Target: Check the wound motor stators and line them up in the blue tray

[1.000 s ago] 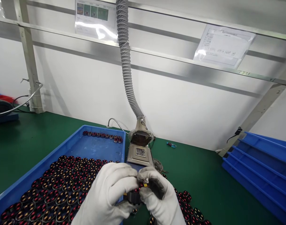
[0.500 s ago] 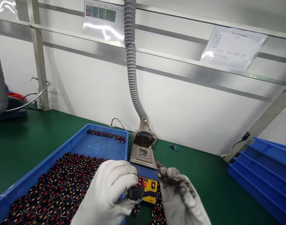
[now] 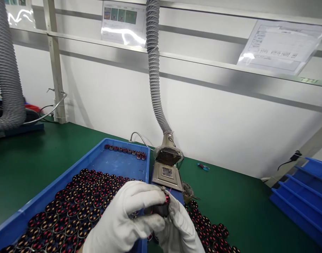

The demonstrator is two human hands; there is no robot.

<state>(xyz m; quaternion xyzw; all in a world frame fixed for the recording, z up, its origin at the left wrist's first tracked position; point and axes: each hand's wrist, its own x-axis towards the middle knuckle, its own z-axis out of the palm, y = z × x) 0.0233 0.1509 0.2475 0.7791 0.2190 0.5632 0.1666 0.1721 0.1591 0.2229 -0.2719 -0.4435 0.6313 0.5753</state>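
Note:
My left hand [image 3: 134, 207], in a white glove, grips a motor stator [image 3: 161, 209], a small black ring with red coils on top. Against the stator's right side, my gloved right hand [image 3: 178, 219] is closed, its fingers pressed together on the edge. A thin pinkish strand, perhaps a wire, sticks up there. Both hands hover in front of a solder pot [image 3: 168, 177] with a square metal top and a raised round hood. The hands hide its front panel and part of the stator.
A blue tray [image 3: 93, 165] at left holds many stators in rows. More stators [image 3: 210, 232] lie on the green table to the right. A small round container [image 3: 187, 191] stands beside the pot. Blue-handled cutters [image 3: 203, 167] lie behind; stacked blue trays [image 3: 303, 200] stand at far right.
My right hand has moved left from beside the pot and closed on the stator in my left hand. The pot's front panel is now covered, and the view has shifted slightly right-to-left.

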